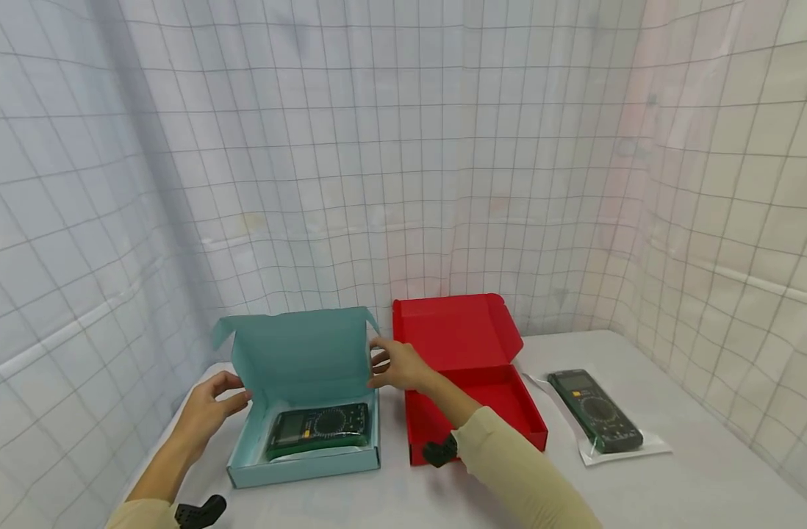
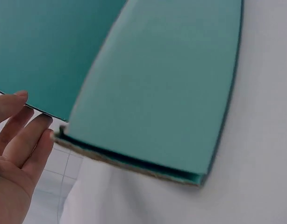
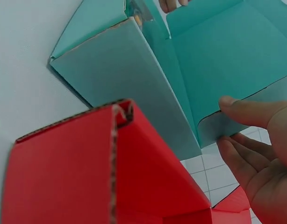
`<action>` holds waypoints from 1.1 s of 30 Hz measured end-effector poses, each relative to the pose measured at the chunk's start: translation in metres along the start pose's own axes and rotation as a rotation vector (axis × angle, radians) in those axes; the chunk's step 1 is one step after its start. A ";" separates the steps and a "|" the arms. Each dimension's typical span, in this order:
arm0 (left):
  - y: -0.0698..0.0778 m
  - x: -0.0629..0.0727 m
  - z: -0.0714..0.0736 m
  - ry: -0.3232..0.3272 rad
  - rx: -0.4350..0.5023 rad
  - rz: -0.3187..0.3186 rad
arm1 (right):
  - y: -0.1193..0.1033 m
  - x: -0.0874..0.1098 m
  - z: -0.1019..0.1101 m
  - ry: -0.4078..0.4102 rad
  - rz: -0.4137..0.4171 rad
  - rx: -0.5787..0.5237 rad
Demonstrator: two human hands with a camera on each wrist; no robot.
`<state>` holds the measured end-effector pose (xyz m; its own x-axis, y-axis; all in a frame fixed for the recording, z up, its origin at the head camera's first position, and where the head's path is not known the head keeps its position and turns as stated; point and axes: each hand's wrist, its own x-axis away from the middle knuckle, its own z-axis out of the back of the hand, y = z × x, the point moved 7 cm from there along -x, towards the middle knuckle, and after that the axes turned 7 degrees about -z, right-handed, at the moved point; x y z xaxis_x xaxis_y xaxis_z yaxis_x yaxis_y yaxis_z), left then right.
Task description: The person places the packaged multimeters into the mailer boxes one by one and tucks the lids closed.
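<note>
A teal cardboard box [image 1: 304, 466] stands with its lid [image 1: 300, 353] raised. Inside it lies a dark green multimeter [image 1: 319, 428] with clear plastic around it. My left hand [image 1: 208, 411] is at the lid's left edge; in the left wrist view its thumb and fingers [image 2: 29, 140] lie on either side of that edge. On the opposite side my right hand [image 1: 400, 365] pinches the lid's side flap [image 3: 223, 126], thumb on the inner face and fingers behind. The lid's tuck flap projects at the top.
Right beside the teal box, an open red cardboard box [image 1: 476, 404] has its lid leaning back. Farther right, a second multimeter [image 1: 595, 411] in a clear plastic bag lies on the white tabletop [image 1: 694, 470]. Checked curtains [image 1: 410, 162] enclose the back and sides.
</note>
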<state>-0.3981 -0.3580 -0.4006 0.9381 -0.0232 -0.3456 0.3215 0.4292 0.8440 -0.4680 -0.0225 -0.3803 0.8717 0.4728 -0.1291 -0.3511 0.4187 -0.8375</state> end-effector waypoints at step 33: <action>-0.015 0.015 0.006 -0.243 0.347 -0.002 | 0.012 0.013 -0.003 -0.109 0.003 -0.079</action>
<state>-0.3882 -0.3699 -0.4164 0.9272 -0.2538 -0.2756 0.3087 0.1007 0.9458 -0.4597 -0.0135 -0.3938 0.8268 0.5571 -0.0773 -0.3223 0.3568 -0.8768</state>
